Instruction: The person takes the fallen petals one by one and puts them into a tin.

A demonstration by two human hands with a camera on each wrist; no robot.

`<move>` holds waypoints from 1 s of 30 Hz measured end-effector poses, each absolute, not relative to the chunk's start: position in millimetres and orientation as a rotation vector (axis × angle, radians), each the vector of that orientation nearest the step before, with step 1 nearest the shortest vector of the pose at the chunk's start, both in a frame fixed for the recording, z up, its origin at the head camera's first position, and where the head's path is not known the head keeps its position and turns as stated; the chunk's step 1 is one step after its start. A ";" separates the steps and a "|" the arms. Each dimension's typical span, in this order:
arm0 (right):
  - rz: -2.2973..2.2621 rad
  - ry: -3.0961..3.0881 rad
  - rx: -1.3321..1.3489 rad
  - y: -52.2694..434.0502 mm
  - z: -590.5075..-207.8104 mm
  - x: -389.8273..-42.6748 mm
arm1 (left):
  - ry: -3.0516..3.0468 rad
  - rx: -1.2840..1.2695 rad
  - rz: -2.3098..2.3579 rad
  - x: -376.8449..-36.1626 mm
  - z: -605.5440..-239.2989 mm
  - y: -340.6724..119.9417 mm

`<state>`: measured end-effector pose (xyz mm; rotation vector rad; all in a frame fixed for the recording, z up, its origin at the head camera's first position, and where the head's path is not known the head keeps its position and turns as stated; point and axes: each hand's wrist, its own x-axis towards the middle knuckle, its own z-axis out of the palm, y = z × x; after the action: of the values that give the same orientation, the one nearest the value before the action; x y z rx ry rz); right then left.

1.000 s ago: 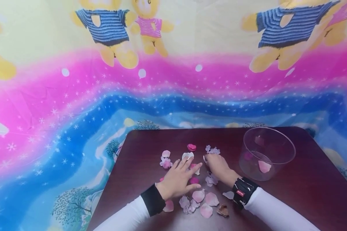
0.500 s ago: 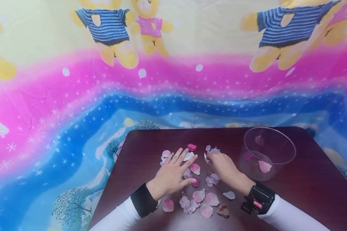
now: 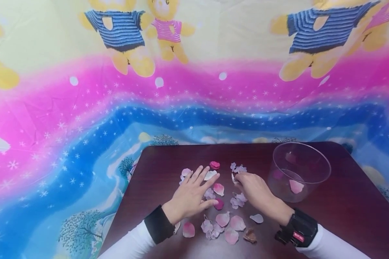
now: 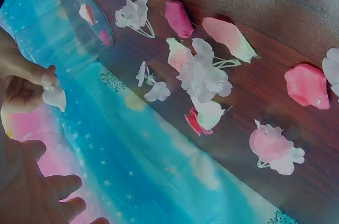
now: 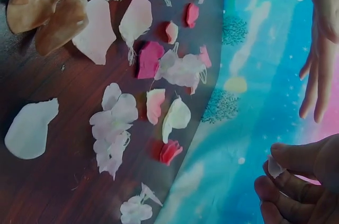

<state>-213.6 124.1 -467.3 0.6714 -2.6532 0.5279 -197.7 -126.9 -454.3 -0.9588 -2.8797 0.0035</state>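
- Fingers of the right hand (image 3: 256, 191) pinch a white petal (image 3: 234, 178), seemingly off the table (image 3: 168, 158), now slightly nearer the tub (image 3: 280, 187).
- Left hand (image 3: 188, 196), fingers spread, holds nothing; shifted left, it uncovers a pink petal (image 3: 218, 189).

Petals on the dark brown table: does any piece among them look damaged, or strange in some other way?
Yes: the curled, crumpled brown petal-like piece, right of the rounded pale pink petal near the person. Its colour and folded shape differ from the others; real damage I cannot confirm.
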 end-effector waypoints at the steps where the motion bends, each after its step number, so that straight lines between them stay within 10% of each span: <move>1: 0.530 -2.654 0.665 126.7 -466.8 -212.8 | -2.881 -0.962 0.008 -198.0 -454.5 -126.4; 30: 0.473 -2.674 0.483 195.5 -421.0 -197.4 | -2.756 -1.285 0.094 -192.1 -454.8 -61.7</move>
<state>-197.4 195.5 -421.0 0.4825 -2.6739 0.4732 -192.1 -61.7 -454.8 -1.2846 -2.7555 0.0942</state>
